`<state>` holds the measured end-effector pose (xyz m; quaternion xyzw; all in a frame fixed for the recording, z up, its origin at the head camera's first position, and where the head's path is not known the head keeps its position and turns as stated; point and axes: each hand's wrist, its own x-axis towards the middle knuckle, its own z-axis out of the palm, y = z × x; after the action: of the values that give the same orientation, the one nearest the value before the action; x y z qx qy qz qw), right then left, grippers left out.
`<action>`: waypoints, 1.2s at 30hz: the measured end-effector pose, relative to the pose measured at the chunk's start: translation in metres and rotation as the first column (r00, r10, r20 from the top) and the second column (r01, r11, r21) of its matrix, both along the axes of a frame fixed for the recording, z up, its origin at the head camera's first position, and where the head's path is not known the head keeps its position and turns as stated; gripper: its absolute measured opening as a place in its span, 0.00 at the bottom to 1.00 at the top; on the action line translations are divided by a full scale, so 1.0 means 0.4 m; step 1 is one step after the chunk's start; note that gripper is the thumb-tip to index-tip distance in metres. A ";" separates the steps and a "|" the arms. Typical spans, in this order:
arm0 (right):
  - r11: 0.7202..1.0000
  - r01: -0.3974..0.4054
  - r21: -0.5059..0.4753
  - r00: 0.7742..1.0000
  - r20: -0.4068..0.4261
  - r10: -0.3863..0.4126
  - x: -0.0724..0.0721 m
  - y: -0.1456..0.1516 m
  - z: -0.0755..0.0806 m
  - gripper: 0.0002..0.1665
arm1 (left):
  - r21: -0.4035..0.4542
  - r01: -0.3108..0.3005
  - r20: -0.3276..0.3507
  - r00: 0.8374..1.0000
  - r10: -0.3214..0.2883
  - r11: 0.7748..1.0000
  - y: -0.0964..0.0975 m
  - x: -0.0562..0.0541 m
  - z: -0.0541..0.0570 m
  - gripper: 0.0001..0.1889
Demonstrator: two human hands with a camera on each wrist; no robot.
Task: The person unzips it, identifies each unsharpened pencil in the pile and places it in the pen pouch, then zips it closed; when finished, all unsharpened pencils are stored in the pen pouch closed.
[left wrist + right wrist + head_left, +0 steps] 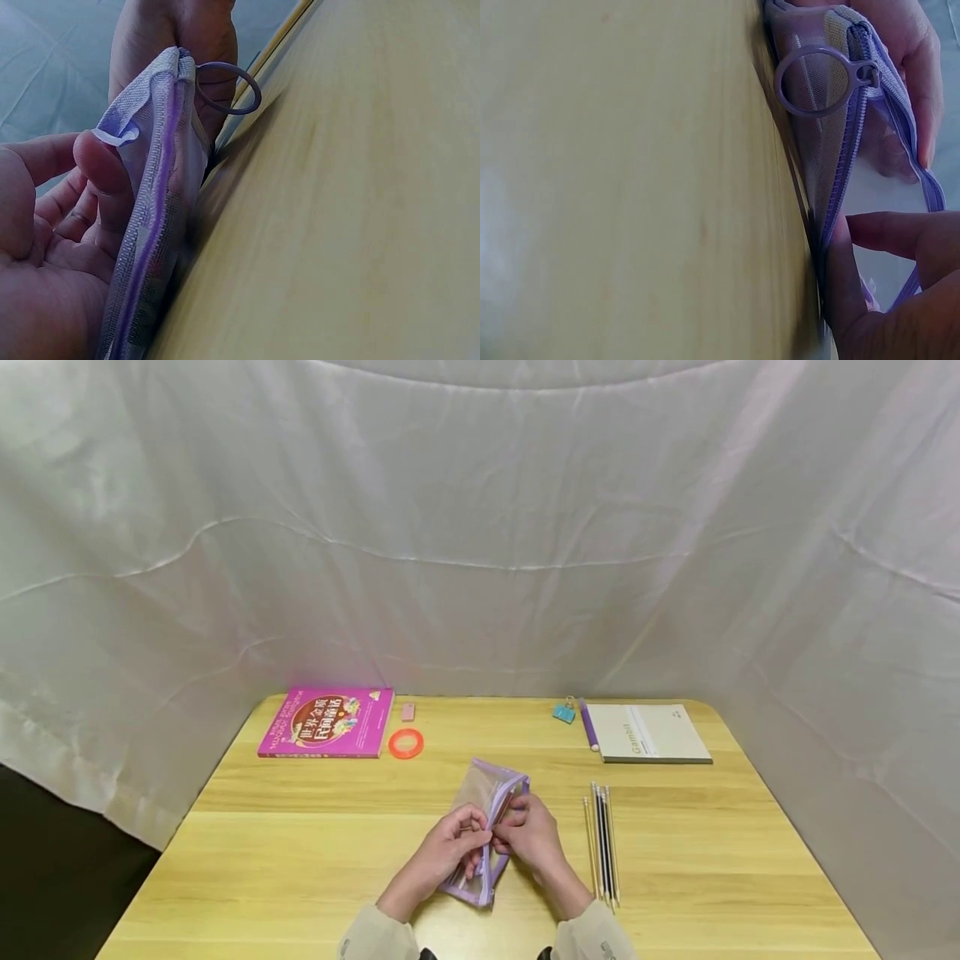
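A see-through pencil case (474, 787) with purple trim lies on the wooden table in front of me, tilted on the tabletop. My left hand (448, 845) pinches one edge of its zip between thumb and fingers. From the other side my right hand (534, 837) pinches the opposite edge. In the right wrist view the zip's two toothed edges stand apart near a round purple ring pull (815, 113). That ring pull (257, 94) hangs at the case's end in the left wrist view too. What lies inside the case is hard to make out.
Several pencils (603, 843) lie right of my right hand. Farther back are a notebook (667, 739), a purple pen (588, 727), a small blue item with a metal clip (564, 714), a red ring (393, 745), a pink eraser (408, 712) and a pink book (367, 731).
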<state>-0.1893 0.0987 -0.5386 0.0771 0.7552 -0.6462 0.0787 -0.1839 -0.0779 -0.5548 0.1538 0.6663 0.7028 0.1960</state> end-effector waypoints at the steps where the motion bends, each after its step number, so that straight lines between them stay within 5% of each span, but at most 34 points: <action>1: 1.000 0.002 0.001 1.000 -0.001 -0.002 -0.001 0.000 0.000 0.31 | 0.002 0.001 -0.002 1.000 -0.001 1.000 0.000 0.000 0.001 0.14; 36: 0.999 0.000 0.051 0.999 -0.033 0.002 0.011 -0.012 0.011 0.28 | 0.009 0.006 -0.006 1.000 -0.006 1.000 0.001 0.001 -0.006 0.14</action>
<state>-0.1848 0.0938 -0.5342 0.0681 0.7728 -0.6277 0.0643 -0.1835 -0.0774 -0.5571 0.1588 0.6631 0.7049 0.1954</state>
